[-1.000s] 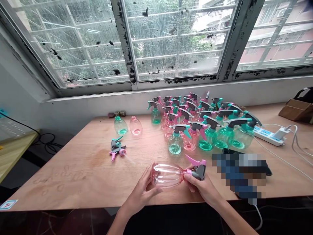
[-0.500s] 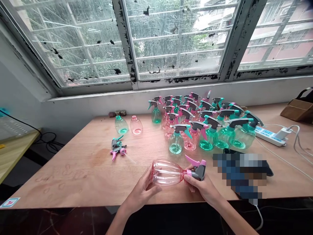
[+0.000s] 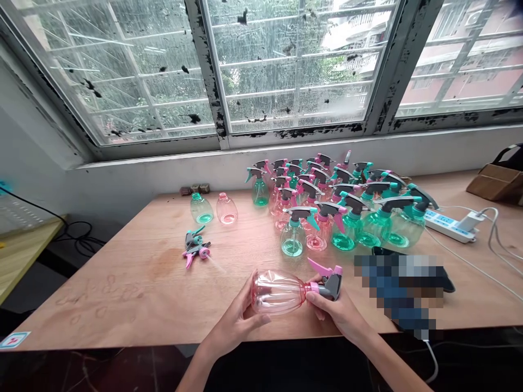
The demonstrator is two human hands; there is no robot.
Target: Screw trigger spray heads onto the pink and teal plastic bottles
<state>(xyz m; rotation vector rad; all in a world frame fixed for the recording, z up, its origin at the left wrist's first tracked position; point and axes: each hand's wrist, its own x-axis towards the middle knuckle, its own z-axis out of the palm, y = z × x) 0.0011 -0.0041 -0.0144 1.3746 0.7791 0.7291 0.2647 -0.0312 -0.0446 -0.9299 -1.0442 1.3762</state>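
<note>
A clear pink spray bottle [image 3: 278, 291] lies on its side over the near edge of the wooden table [image 3: 134, 288], held between both hands. My left hand [image 3: 237, 321] cups its rounded base with fingers wrapped on it. My right hand [image 3: 337, 310] grips the neck, just under the grey and pink trigger head [image 3: 329, 277] screwed onto it. Two loose trigger heads [image 3: 195, 247] lie on the table to the left. Two headless bottles, one green [image 3: 201, 208] and one pink [image 3: 226, 209], stand further back.
Several finished green and pink spray bottles [image 3: 339, 207] stand packed at the back right. A blurred dark object [image 3: 402, 294] lies right of my hands. A white power strip [image 3: 447, 226] with cables and a brown box [image 3: 494, 182] sit far right. Windows run behind.
Both hands keep hold of the pink bottle, which has shifted very slightly. Nothing else has moved.
</note>
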